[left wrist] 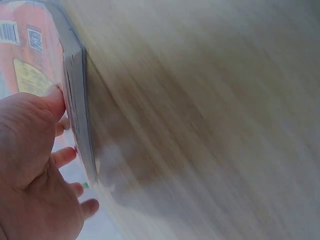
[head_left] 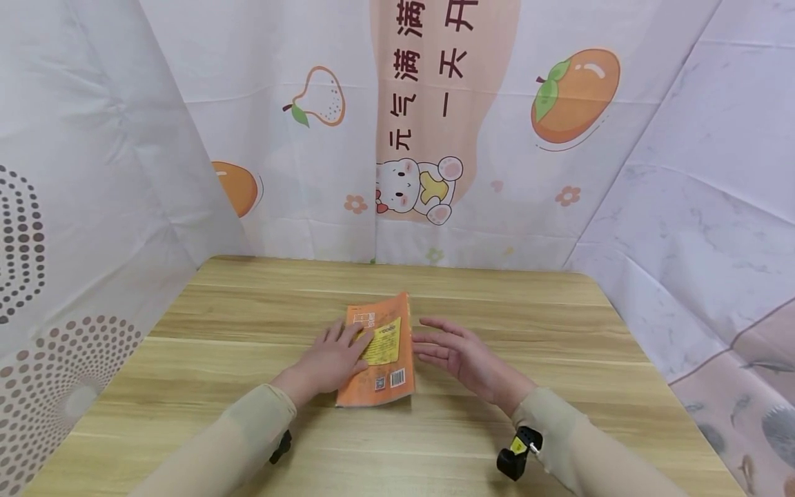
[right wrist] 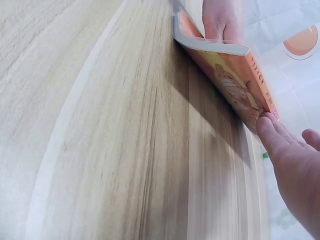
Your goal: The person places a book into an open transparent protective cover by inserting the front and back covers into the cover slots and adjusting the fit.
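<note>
An orange book point(head_left: 384, 348) lies with its barcoded back cover up, a yellow panel across the middle. In the right wrist view, the book's spine side point(right wrist: 257, 77) is lifted off the table and the picture on its underside shows. My left hand point(head_left: 332, 359) rests on the left part of the cover with fingers spread. Page edges point(left wrist: 77, 95) run beside its thumb in the left wrist view. At the spine side is my right hand point(head_left: 468, 359), its fingers extended. Its fingertips touch the book near the spine's far end in the right wrist view.
The wood-grain table point(head_left: 528, 310) extends around the book. Behind it hangs a white printed curtain point(head_left: 279, 172) with fruit drawings and writing. More cloth point(head_left: 695, 207) hangs on the right. A black strap device point(head_left: 515, 452) is on the right wrist.
</note>
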`<act>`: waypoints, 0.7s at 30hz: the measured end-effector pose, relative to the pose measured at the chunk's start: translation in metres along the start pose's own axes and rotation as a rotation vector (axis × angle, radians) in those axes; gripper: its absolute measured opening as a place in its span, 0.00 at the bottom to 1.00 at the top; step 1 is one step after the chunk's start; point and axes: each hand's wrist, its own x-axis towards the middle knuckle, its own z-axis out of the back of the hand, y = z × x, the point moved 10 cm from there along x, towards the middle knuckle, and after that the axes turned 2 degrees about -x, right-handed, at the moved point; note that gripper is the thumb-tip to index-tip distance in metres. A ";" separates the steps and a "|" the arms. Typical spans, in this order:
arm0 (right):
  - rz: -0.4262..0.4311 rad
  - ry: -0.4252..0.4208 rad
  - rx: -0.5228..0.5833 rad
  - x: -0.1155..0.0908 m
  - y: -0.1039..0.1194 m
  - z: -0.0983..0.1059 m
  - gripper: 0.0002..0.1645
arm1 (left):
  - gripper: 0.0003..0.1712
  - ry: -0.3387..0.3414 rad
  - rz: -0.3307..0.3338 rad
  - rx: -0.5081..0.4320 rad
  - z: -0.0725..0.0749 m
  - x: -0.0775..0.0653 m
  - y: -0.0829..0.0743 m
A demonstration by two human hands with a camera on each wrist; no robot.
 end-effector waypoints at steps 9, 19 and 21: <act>0.010 0.048 0.076 -0.002 0.005 -0.009 0.35 | 0.38 -0.036 -0.040 0.002 0.003 0.004 -0.017; 0.017 0.109 0.119 0.000 0.010 -0.024 0.35 | 0.38 0.055 -0.031 -0.148 0.004 0.011 -0.022; 0.019 0.116 0.115 0.000 0.010 -0.026 0.35 | 0.38 0.094 -0.009 -0.251 0.002 0.012 -0.020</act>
